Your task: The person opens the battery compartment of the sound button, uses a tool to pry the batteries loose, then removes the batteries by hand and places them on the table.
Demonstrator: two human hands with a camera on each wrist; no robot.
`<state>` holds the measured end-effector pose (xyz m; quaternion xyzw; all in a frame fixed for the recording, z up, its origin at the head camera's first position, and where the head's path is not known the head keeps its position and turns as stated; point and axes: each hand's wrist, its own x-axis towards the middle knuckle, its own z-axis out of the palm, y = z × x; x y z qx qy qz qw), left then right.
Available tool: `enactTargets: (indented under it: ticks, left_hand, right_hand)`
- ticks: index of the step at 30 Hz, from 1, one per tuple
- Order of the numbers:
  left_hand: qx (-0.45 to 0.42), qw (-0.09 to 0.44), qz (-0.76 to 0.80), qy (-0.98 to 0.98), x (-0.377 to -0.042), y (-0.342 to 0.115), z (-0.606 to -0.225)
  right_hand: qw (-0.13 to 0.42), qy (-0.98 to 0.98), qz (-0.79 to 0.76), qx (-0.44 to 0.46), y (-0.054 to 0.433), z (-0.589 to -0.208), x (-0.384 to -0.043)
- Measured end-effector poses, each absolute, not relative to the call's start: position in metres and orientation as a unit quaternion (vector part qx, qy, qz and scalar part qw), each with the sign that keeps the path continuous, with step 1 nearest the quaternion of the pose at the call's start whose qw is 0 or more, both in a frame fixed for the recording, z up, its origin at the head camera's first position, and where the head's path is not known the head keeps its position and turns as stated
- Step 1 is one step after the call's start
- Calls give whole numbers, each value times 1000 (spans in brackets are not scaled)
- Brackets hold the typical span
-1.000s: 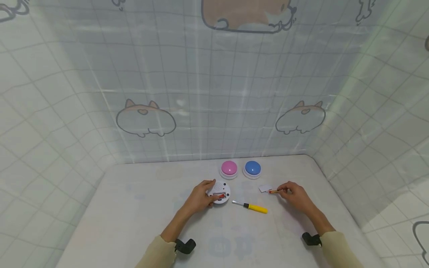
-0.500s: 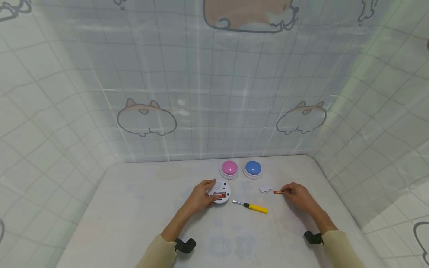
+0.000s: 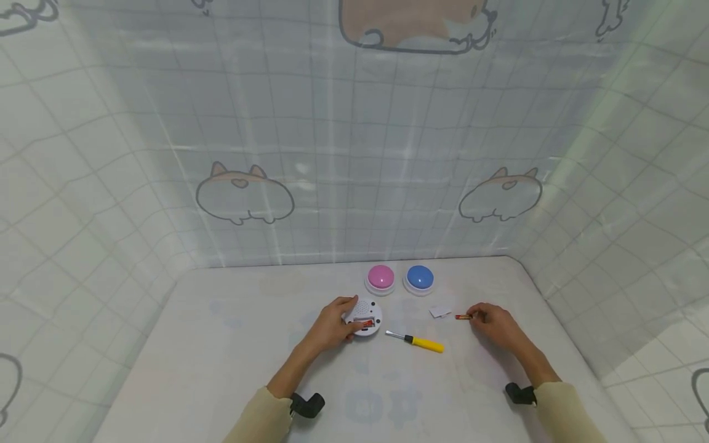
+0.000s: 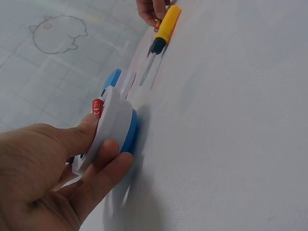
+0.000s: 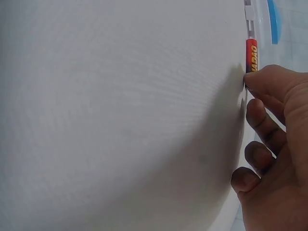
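Observation:
My left hand [image 3: 327, 326] grips a round white push-button device [image 3: 362, 306] turned bottom up, its blue button [image 4: 129, 132] facing the table. A red battery [image 4: 97, 108] sits in its uncovered battery compartment, with the thumb beside it. Farther right, my right hand [image 3: 497, 327] pinches the end of another red battery [image 5: 251, 53] between thumb and index finger, close over the table. The other fingers of that hand are curled in. A small white plastic cover [image 3: 440, 312] lies just left of the held battery.
A yellow-handled screwdriver [image 3: 426, 344] lies between the hands, its tip pointing left. Behind stand a pink push button [image 3: 381, 277] and a blue push button [image 3: 420, 277], both on white bases. Patterned sheeting [image 3: 354, 203] rises at the back and sides of the white table [image 3: 232, 344].
My right hand has drawn slightly right with the battery, which has come away from the white cover. The left hand keeps its hold on the device.

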<state>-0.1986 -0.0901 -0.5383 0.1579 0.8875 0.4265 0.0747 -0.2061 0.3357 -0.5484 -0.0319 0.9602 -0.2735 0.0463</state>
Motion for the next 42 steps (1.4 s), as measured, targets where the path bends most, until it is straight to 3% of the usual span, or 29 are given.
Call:
enactTargets:
  ticks: [15,42]
  left_hand:
    - [149,79,428,888,-198,-89,-537]
    - [169,66,419,890,-196,-88,-535]
  right_hand:
    - [37,950,-309,-26,314,-537,-203]
    - [55,929,-275,-242,162,-528,-206]
